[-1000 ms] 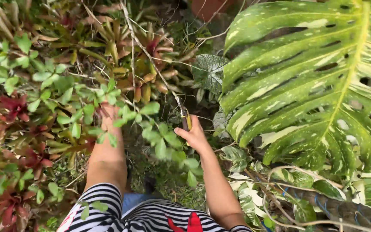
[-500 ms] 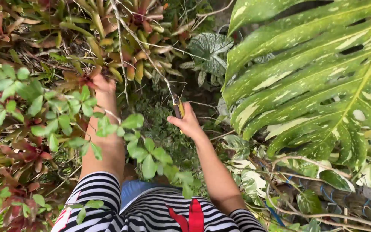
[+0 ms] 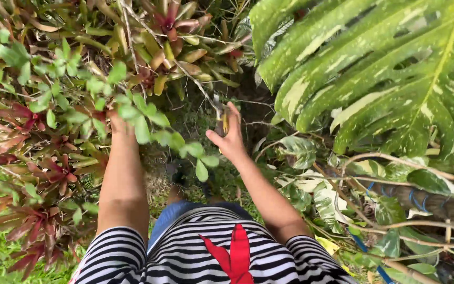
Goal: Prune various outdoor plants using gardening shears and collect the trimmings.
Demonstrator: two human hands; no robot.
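Among the garden plants, we are standing beside a big variegated leaf (image 3: 384,79), with bromeliads (image 3: 169,37) ahead. Our left hand (image 3: 115,122) is reaching into a leafy branch (image 3: 132,110), its grip hidden. Our right hand (image 3: 230,138) is gripping closed around yellow-handled pruners (image 3: 222,120), which are touching a thin twig (image 3: 195,84).

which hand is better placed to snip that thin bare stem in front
The right hand, in my judgement: it already grips the yellow-handled pruning shears, whose tip sits at the thin bare stem. The left hand is buried in the green leafy branch and shows no tool.
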